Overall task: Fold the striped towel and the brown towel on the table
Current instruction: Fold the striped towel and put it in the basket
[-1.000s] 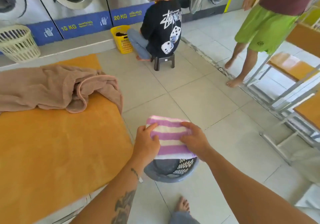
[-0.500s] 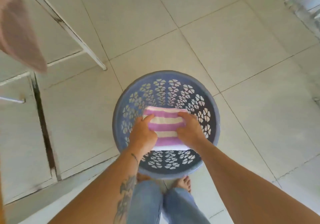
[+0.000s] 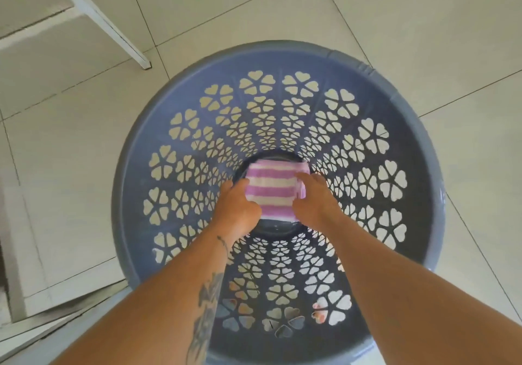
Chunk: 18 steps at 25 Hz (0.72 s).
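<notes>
Two bare forearms reach straight down, the left one tattooed. The left hand (image 3: 236,209) and the right hand (image 3: 315,202) each pinch a side edge of the striped towel (image 3: 271,188), a soft purple-and-white folded rectangle. It sits deep at the bottom of the blue basket (image 3: 135,172), round hard plastic, walls punched through with heart-petal flower cutouts. Nothing else lies in there, and there's open wall all around the towel. Beyond the rim, pale glossy floor tiles (image 3: 423,25), and a white metal leg (image 3: 107,22) slants at upper left.
</notes>
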Motion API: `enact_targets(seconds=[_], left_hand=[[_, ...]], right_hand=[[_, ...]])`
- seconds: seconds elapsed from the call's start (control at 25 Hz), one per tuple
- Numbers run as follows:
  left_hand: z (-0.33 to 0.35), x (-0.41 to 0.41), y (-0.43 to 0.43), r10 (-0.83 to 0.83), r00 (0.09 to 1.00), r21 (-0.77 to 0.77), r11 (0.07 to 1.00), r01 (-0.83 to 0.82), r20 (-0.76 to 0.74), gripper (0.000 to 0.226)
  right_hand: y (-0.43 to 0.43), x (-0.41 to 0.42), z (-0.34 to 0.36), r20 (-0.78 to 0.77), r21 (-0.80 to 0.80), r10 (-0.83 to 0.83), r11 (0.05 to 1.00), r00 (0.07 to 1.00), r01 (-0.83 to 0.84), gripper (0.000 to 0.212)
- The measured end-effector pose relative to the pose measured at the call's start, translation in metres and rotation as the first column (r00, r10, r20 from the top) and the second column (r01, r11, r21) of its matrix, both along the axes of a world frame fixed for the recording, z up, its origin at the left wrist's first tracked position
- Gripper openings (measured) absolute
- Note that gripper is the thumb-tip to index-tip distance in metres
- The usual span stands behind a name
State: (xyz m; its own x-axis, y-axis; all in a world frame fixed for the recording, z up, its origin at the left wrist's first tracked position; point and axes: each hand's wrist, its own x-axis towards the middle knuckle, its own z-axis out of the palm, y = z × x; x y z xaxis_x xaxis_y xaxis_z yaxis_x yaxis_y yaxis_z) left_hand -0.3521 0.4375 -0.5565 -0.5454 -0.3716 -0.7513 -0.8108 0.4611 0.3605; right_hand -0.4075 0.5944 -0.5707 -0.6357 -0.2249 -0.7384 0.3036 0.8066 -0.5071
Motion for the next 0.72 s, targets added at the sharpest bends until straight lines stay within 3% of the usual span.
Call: enact_targets(seconds=[0.12, 0.32, 0.72], left_hand=[[0.036, -0.003, 0.002, 0.016, 0.997, -0.022, 1.000, -0.017, -0.073, 0.043], [0.132, -0.013, 0.011, 0.067, 0.978, -0.016, 0.997, -0.071, -0.196, 0.039], [0.466, 0.020, 0.027, 0.097, 0.852, 0.151, 0.988, -0.021, -0.515, 0.032]], right_hand=[[0.006, 0.002, 0.031, 0.016, 0.035, 0.012, 0.999, 1.000, -0.013, 0.068], [0.011, -0.004, 0.136, -0.019, -0.028, -0.050, 0.998, 0.999, 0.050, 0.058], [0.007, 0.009, 0.472, -0.283, -0.043, 0.065, 0.996, 0.957, -0.080, 0.052]])
